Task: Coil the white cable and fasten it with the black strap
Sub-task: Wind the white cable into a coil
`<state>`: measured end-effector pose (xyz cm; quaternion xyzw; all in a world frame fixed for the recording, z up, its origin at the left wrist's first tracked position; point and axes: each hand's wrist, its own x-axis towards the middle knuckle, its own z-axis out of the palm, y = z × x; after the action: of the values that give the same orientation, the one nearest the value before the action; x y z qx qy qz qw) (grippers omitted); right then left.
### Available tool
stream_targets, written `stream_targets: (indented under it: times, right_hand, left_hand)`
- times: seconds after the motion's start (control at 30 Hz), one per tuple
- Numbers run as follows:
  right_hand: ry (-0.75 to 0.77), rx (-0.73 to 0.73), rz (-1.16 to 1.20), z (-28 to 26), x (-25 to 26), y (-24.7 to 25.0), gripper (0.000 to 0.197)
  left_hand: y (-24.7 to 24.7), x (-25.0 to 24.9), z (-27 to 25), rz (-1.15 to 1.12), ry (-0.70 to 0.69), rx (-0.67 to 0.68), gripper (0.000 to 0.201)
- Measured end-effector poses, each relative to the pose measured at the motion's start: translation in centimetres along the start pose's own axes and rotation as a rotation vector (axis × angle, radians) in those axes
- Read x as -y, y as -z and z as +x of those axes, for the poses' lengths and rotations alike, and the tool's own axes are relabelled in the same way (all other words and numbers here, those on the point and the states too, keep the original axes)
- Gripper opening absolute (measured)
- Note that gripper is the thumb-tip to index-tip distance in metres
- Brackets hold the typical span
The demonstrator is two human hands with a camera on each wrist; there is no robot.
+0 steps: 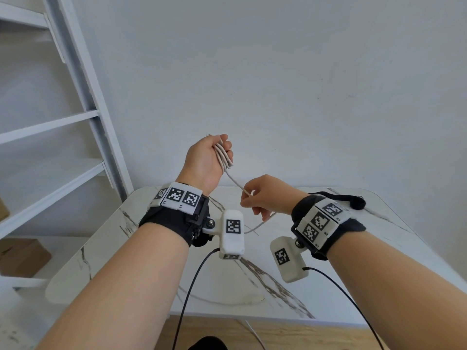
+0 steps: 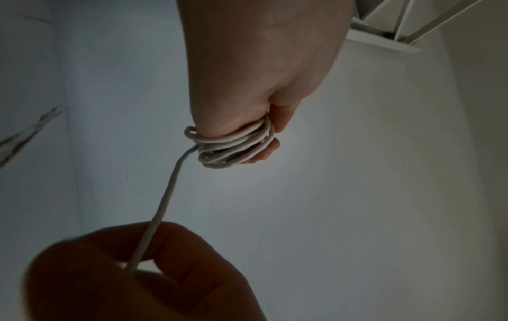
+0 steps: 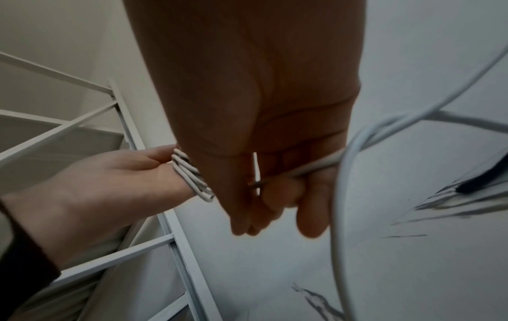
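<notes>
My left hand point(image 1: 214, 157) is raised above the table and grips several loops of the white cable point(image 1: 223, 155), wound round its fingers point(image 2: 270, 149). The coil point(image 2: 233, 147) shows in the left wrist view too. One strand runs down from it to my right hand point(image 1: 255, 198), which pinches the cable point(image 3: 316, 167) between thumb and fingers. The loose remainder point(image 3: 341, 195) sags below the right hand toward the table and trails off its front edge. The black strap point(image 1: 353, 200) lies on the table, at the back right, behind my right wrist.
The white marble-patterned table point(image 1: 252, 294) lies below both hands. A white shelf frame point(image 1: 83, 92) stands to the left against the wall. Cardboard boxes point(image 1: 22, 256) sit on the floor at the left. Black wrist-camera leads point(image 1: 192, 286) hang near the front edge.
</notes>
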<state>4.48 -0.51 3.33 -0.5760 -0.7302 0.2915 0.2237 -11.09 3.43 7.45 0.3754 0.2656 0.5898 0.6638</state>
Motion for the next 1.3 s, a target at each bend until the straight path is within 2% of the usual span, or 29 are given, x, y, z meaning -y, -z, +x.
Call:
stream_targets:
  times: [0.13, 0.27, 0.5, 0.6, 0.77, 0.9, 1.1, 1.2, 1.3]
  right_hand:
    - [0.032, 0.076, -0.057, -0.5, 0.4, 0.0, 0.005]
    - [0.078, 0.087, -0.085, -0.8, 1.2, 0.2, 0.005]
    - [0.128, -0.041, -0.066, -0.6, 1.9, 1.1, 0.008]
    - [0.144, -0.120, -0.059, -0.6, 2.0, 1.7, 0.010]
    - [0.160, -0.318, -0.090, -0.2, 1.9, 2.4, 0.022]
    - [0.186, -0.475, -0.045, 0.2, 1.4, 2.4, 0.013]
    - [0.196, -0.609, -0.115, 0.7, 0.2, 2.9, 0.007]
    - [0.178, -0.622, -0.127, 0.9, -0.4, 3.4, 0.007]
    - [0.181, -0.656, -0.176, 1.0, -0.9, 3.4, 0.009]
  left_hand:
    - [0.3, -0.1, 0.5, 0.088, -0.060, -0.102, 0.016]
    - [0.6, 0.5, 0.8, 0.569, -0.137, -0.175, 0.009]
    - [2.1, 1.6, 1.1, 1.119, -0.290, -0.168, 0.011]
    - [2.6, 1.9, 1.3, 1.263, -0.285, -0.128, 0.020]
    - [2.9, 2.4, 1.7, 1.367, -0.201, -0.034, 0.031]
    - [2.5, 2.7, 1.5, 1.402, -0.195, 0.015, 0.010]
    - [2.1, 2.3, 0.3, 1.261, -0.076, 0.041, 0.009]
    - [2.3, 2.3, 0.1, 1.352, -0.109, 0.078, 0.024]
    - [2.7, 2.8, 0.6, 1.449, -0.203, 0.021, 0.039]
